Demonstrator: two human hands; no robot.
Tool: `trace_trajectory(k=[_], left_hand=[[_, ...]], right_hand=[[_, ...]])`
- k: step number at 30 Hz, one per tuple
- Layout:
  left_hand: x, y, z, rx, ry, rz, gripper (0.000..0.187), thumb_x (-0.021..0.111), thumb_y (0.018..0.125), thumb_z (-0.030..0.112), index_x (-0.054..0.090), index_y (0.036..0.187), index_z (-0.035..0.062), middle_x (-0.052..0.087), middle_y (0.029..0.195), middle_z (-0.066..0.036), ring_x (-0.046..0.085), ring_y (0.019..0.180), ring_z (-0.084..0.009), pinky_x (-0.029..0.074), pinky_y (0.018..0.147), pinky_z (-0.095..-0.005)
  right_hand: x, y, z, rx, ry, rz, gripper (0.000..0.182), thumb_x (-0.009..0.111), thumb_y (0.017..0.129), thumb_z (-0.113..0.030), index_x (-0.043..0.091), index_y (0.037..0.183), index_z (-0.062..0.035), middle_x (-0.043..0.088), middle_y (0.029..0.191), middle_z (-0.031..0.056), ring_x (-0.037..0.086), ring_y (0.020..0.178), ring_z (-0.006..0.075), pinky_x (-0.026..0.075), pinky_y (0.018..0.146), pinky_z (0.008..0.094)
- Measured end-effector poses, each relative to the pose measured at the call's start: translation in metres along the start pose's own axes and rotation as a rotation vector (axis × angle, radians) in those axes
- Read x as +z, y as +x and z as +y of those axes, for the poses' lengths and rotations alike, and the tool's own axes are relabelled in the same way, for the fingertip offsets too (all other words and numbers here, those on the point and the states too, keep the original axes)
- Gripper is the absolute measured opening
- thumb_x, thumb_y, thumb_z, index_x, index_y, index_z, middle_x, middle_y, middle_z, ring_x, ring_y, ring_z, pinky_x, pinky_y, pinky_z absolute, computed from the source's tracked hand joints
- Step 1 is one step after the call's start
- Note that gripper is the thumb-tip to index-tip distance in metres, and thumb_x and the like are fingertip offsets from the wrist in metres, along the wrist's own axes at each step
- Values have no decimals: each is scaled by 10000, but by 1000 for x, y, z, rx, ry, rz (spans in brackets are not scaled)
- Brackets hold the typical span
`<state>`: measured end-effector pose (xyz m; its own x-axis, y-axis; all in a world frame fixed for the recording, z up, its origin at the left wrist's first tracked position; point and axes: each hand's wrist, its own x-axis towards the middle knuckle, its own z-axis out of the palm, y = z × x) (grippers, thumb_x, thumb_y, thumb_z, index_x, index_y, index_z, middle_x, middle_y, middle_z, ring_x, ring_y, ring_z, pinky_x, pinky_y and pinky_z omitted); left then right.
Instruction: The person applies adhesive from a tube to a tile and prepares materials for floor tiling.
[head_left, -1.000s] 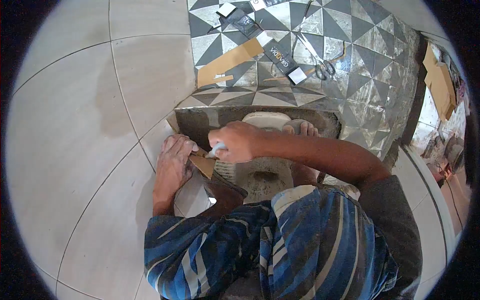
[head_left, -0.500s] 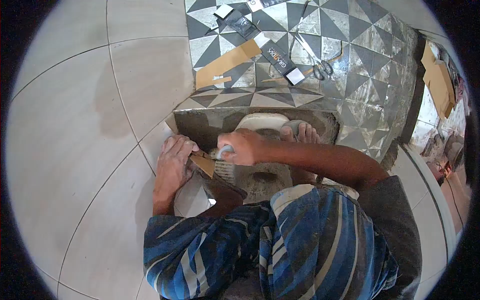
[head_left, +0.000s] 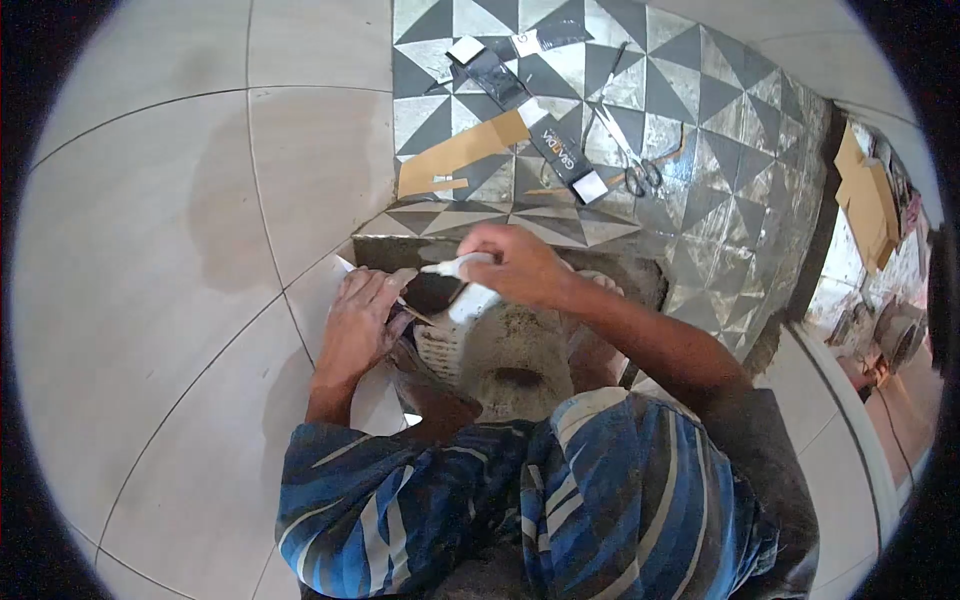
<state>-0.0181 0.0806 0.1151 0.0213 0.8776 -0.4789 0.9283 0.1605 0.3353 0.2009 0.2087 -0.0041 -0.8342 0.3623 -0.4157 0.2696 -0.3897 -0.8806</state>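
Note:
My left hand (head_left: pixel 358 320) is at the left wall, its fingers closed on a thin flat piece (head_left: pixel 416 312) seen nearly edge-on. My right hand (head_left: pixel 515 265) grips a white bottle (head_left: pixel 478 264) whose narrow tip points left, towards my left fingers. Below it lies a white, blurred shape (head_left: pixel 474 304) that I cannot identify. A pale ridged surface (head_left: pixel 440 350) shows just right of my left hand. Both hands are above a rough grey recess (head_left: pixel 515 340) between my knees.
Patterned tiles (head_left: pixel 690 110) carry scissors (head_left: pixel 628 150), a tan cardboard strip (head_left: pixel 455 155) and an opened black box (head_left: pixel 562 155). A large pale tiled wall (head_left: pixel 160 250) stands left. More cardboard (head_left: pixel 868 200) lies beyond the ledge at right.
My right hand has moved up and slightly right with the bottle, away from the flat piece. That piece has turned from showing its tan face to nearly edge-on. The view has shifted slightly.

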Motion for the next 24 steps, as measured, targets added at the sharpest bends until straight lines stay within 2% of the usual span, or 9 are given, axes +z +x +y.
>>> trace_trajectory(k=[1,2,4,5,8,10,12,19,24], left_hand=[[2,2,-2,-6,-25,-13,607,828,744,122,612,1311,129,654,1097,-105,586,1129,-337,447,1041,-479],[3,3,-4,-12,-49,-26,602,823,773,140,606,1335,149,651,1087,-100,583,1112,-339,451,1028,-479],[5,4,-7,-15,-55,-5,610,817,787,139,594,1354,146,650,1090,-103,584,1112,-340,450,1028,-480],[7,5,-8,-8,-61,1,617,811,801,139,581,1373,144,649,1092,-106,585,1112,-341,449,1027,-481],[15,9,-15,-17,-60,27,612,802,810,161,578,1378,129,645,1126,-117,580,1126,-346,442,1035,-486],[23,13,-19,-19,-52,55,598,794,816,170,581,1374,122,643,1140,-123,575,1138,-348,436,1043,-489],[29,16,-21,-17,-38,82,585,787,823,179,584,1369,115,640,1155,-128,570,1150,-351,431,1052,-491],[60,23,-31,-23,2,188,539,781,823,211,612,1321,94,614,1247,-129,554,1197,-357,424,1060,-501],[70,31,-32,-47,47,215,528,770,843,255,612,1308,62,596,1278,-149,544,1221,-362,418,1072,-503]], right_hand=[[-11,-2,-5,111,67,-3,212,715,939,-144,663,1105,-23,730,1027,82,680,906,116,539,778,304],[-19,-2,0,102,54,-15,212,715,939,-144,663,1105,-23,730,1027,82,680,906,116,539,778,304],[-34,1,6,100,113,120,223,707,936,-49,649,1149,-21,732,1055,88,677,946,106,545,813,284],[-44,-3,2,159,236,127,285,696,929,24,646,1207,-13,732,1104,74,670,981,103,538,869,269],[-66,0,3,57,122,155,324,690,944,1,642,1263,-9,729,1156,61,658,999,94,514,897,257],[-75,-2,-2,92,119,136,329,678,957,-12,646,1285,-15,726,1173,43,643,1002,84,492,901,243],[-78,-3,-3,118,253,192,303,670,970,-33,657,1272,-18,727,1155,35,636,992,78,484,879,236],[-76,-3,4,156,139,240,278,660,977,-49,654,1252,-13,734,1113,34,640,979,74,499,838,248],[-80,-6,24,192,95,244,282,685,962,-68,655,1237,-15,734,1115,45,646,962,100,506,870,277]])
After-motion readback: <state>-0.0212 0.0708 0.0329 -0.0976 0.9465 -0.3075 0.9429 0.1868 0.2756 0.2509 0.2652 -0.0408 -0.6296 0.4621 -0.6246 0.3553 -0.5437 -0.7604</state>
